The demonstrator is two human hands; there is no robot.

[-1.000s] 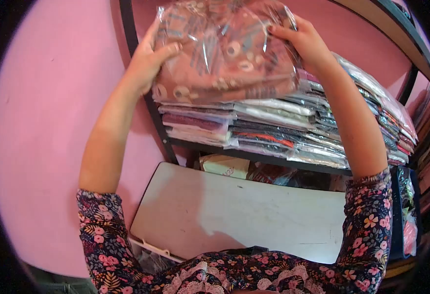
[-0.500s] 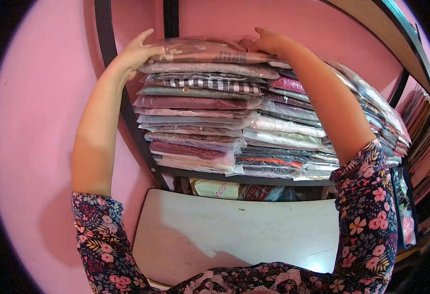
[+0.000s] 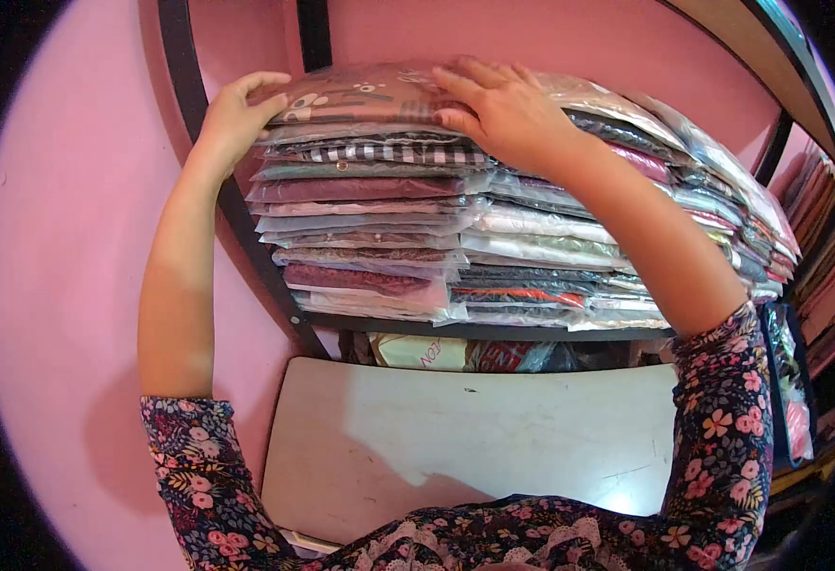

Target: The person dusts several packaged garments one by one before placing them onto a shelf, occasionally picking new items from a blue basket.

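Observation:
A pink patterned garment in a clear plastic bag (image 3: 360,95) lies flat on top of a tall stack of bagged clothes (image 3: 379,228) on a dark metal shelf. My left hand (image 3: 232,114) grips the bag's left edge, thumb on top. My right hand (image 3: 498,109) presses flat on the bag's right part, fingers spread. Both arms reach up in floral sleeves.
More stacks of bagged clothes (image 3: 684,209) fill the shelf to the right. A black shelf post (image 3: 203,143) runs beside my left hand against the pink wall (image 3: 65,238). A white tabletop (image 3: 474,438) sits below, with packets (image 3: 455,354) under the shelf.
The bagged garment went from held up in front of the shelf to lying flat on the stack. My right hand moved from behind the bag onto its top.

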